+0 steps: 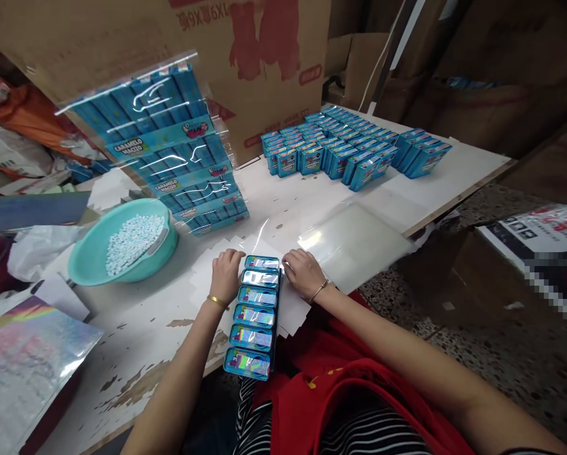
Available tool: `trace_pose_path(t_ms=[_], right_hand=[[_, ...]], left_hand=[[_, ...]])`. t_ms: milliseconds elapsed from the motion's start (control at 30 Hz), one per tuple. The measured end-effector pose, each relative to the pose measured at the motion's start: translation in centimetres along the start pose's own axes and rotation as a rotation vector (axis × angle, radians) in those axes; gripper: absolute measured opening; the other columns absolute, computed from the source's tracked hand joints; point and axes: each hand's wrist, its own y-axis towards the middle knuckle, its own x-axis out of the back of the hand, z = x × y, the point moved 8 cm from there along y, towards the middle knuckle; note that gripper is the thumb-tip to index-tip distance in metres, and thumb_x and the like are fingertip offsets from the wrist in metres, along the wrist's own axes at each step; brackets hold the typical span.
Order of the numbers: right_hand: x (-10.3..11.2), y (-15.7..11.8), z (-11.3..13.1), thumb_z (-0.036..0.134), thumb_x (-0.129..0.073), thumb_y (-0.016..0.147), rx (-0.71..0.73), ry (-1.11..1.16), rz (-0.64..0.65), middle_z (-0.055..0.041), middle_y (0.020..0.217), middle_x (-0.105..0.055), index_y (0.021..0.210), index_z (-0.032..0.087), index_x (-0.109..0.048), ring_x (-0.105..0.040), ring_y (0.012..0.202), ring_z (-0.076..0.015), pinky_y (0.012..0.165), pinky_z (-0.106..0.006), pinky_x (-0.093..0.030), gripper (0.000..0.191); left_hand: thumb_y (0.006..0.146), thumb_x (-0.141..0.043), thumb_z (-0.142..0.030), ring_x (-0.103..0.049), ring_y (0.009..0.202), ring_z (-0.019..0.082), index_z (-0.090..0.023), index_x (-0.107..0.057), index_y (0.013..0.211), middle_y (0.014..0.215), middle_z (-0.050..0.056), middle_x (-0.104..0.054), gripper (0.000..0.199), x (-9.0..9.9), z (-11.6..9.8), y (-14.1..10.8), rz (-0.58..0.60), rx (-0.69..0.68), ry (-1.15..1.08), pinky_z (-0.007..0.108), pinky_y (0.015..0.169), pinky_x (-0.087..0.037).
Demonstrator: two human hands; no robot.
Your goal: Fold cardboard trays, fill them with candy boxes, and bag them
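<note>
A row of several blue packets (255, 316) with shiny holographic labels runs from the table's front edge toward the middle. My left hand (226, 275) is at the far left corner of this row, its fingers curled and closed. Across from it, my right hand (304, 273) is closed at the far right corner, fingertips close to the end packet. What the fingertips pinch, if anything, is too small to make out. White paper sheets (295, 309) lie fanned out under the row.
A clear bag of blue boxes (179, 151) stands upright behind the turquoise basin (79, 262) of small white pieces. Blue boxes (335, 142) stand grouped at the back right. Flat clear plastic bags (359, 243) lie right of my hands. Holographic sheets (31, 373) lie at the left.
</note>
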Motion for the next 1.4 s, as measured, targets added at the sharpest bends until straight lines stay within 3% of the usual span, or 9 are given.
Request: trace_pose_path(t_ms=[133,267,433,700,800,967,1067,1200,1400], right_hand=[[1.5,1.1,0.6,0.021,-0.042,0.091,-0.038,-0.08,-0.099,-0.0084,0.08,-0.061,0.077,0.018,-0.057,-0.05,0.075,-0.021,0.069,-0.032,-0.034,0.021],[2.9,1.5,1.2,0.021,-0.041,0.091,-0.061,0.003,-0.176,-0.0054,0.078,-0.059,0.075,0.02,-0.055,-0.051,0.071,-0.0178,0.066,-0.029,-0.034,0.021],[3.8,1.2,1.4,0.019,-0.046,0.086,-0.079,0.191,-0.13,-0.0021,0.076,-0.059,0.072,0.021,-0.055,-0.054,0.071,-0.015,0.065,-0.025,-0.037,0.017],[4.2,2.0,2.8,0.016,-0.046,0.082,-0.097,0.128,-0.047,-0.0039,0.079,-0.062,0.072,0.02,-0.057,-0.054,0.071,-0.016,0.063,-0.026,-0.037,0.015],[4.3,1.5,2.8,0.016,-0.045,0.082,-0.097,0.167,-0.045,-0.0042,0.081,-0.062,0.087,0.019,-0.058,-0.055,0.071,-0.0161,0.064,-0.026,-0.038,0.014],[3.8,-0.7,1.2,0.025,-0.052,0.076,-0.184,0.131,-0.024,-0.0028,0.085,-0.061,0.115,0.018,-0.048,-0.056,0.069,-0.0169,0.062,-0.027,-0.039,0.04],[2.6,-1.2,0.9,0.034,-0.054,0.079,-0.232,-0.034,0.034,-0.0049,0.083,-0.064,0.109,0.018,-0.051,-0.058,0.071,-0.0205,0.058,-0.028,-0.035,0.034],[1.7,-0.5,1.2,0.028,-0.048,0.084,-0.259,-0.238,0.084,-0.0079,0.08,-0.068,0.089,0.018,-0.058,-0.059,0.067,-0.0206,0.054,-0.029,-0.027,0.015],[2.1,-1.0,2.1,0.023,-0.04,0.089,-0.181,-0.283,-0.027,-0.006,0.072,-0.066,0.076,0.018,-0.057,-0.056,0.06,-0.0168,0.054,-0.03,-0.022,0.022]], left_hand=[[0.087,-0.046,-0.023,-0.052,0.08,0.025,-0.019,-0.059,0.082,0.083,0.01,-0.062,0.014,0.9,-0.8,1.5,-0.093,-0.043,0.102,0.036,0.07,-0.03],[0.081,-0.051,-0.022,-0.052,0.07,0.02,-0.019,-0.056,0.068,0.067,0.005,-0.059,0.015,1.9,-0.3,1.4,-0.136,-0.007,-0.021,0.033,0.067,-0.031],[0.076,-0.051,-0.027,-0.049,0.057,0.013,-0.018,-0.058,0.061,0.057,0.0,-0.057,0.019,0.9,1.4,1.7,0.008,0.152,-0.42,0.025,0.059,-0.033],[0.081,-0.046,-0.03,-0.046,0.053,0.013,-0.017,-0.059,0.055,0.054,0.002,-0.058,0.033,1.8,1.4,2.5,0.066,0.175,-0.317,0.027,0.055,-0.026],[0.085,-0.044,-0.031,-0.047,0.055,0.013,-0.017,-0.056,0.054,0.056,0.003,-0.058,0.036,2.3,0.5,2.5,0.035,0.064,-0.245,0.028,0.057,-0.026],[0.089,-0.042,-0.03,-0.052,0.065,0.016,-0.018,-0.055,0.057,0.061,0.005,-0.06,0.037,3.2,-1.4,2.2,-0.011,-0.135,-0.028,0.032,0.063,-0.025],[0.09,-0.04,-0.029,-0.053,0.067,0.017,-0.018,-0.057,0.06,0.064,0.005,-0.061,0.037,3.2,-1.7,2.1,0.002,-0.181,0.025,0.032,0.065,-0.026],[0.091,-0.04,-0.028,-0.052,0.067,0.018,-0.018,-0.058,0.062,0.064,0.006,-0.06,0.036,3.4,-1.8,2.0,0.001,-0.215,0.064,0.033,0.065,-0.026],[0.091,-0.039,-0.028,-0.049,0.069,0.019,-0.018,-0.058,0.065,0.066,0.007,-0.06,0.034,3.6,-2.2,1.1,-0.01,-0.274,0.086,0.034,0.066,-0.026]])
